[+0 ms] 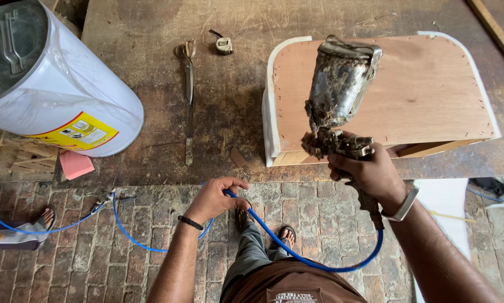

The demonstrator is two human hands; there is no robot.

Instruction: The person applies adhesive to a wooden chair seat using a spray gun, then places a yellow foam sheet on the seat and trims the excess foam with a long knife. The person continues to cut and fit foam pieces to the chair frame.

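Observation:
My right hand (370, 171) grips the handle of a grimy metal spray gun (337, 98) with its cup on top, held over the near edge of a plywood panel (426, 90) edged in white foam. A blue air hose (297, 252) runs from the gun's base in a loop back to my left hand (215, 197), which is closed around it below the table edge. My left wrist carries a black band, my right a white one.
A worn wooden table (235, 106) holds a large white drum (61, 84) at left, long scissors (188, 84) and a small tape measure (224, 45). A pink block (75, 164) lies under the drum. Another person's sandalled foot (44, 219) shows on the brick floor at left.

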